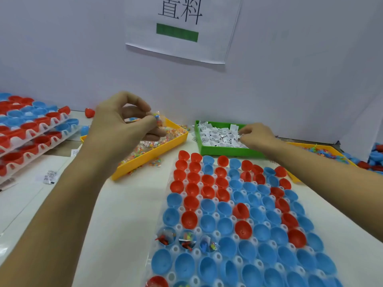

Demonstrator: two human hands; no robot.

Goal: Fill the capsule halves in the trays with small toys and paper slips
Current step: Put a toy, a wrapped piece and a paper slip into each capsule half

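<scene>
A white tray (215,216) of open red and blue capsule halves lies in front of me. Three blue halves (187,240) in a near row hold small toys and slips. My left hand (122,125) pinches a small clear toy packet (158,118) above the yellow bin (149,156) of toy packets. My right hand (257,135) reaches into the green bin (219,151) of white paper slips (217,135), its fingers curled on the slips; whether it holds one is hidden.
Stacked trays of closed red and blue capsules (31,129) stand at the left. A second yellow bin (323,151) of coloured toys sits at the right, with loose capsule halves (375,158) beyond. Stray slips (49,177) lie on the table. A wall with a paper sign (180,27) rises behind.
</scene>
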